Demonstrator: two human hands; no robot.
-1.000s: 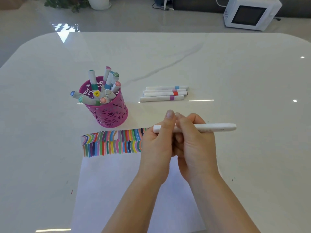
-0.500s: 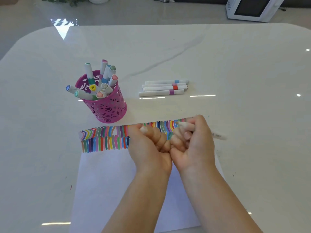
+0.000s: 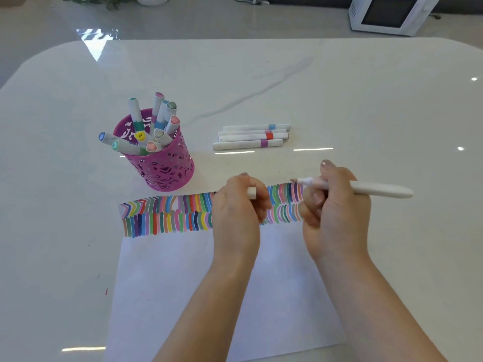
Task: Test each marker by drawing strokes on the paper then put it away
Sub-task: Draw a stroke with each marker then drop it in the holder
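Observation:
My right hand (image 3: 333, 205) grips an uncapped white marker (image 3: 376, 190), its pink tip pointing left above the paper's top edge. My left hand (image 3: 239, 207) curls round the marker's white cap (image 3: 252, 192), a short way left of the tip. The white paper (image 3: 183, 283) lies under both hands, with two rows of coloured strokes (image 3: 167, 215) along its top. A pink perforated pen cup (image 3: 163, 163) holding several markers stands behind the paper's left end. Several capped white markers (image 3: 252, 137) lie side by side behind my hands.
The glossy white table (image 3: 366, 100) spreads wide on all sides, with rounded far corners. On the floor beyond its far right corner stands a white microwave (image 3: 386, 14). A potted plant (image 3: 125, 0) sits on the floor at the far left.
My hands held the capped marker together, then pulled apart. The cap has come off in my left hand, and my right hand has swung the marker's body out to the right.

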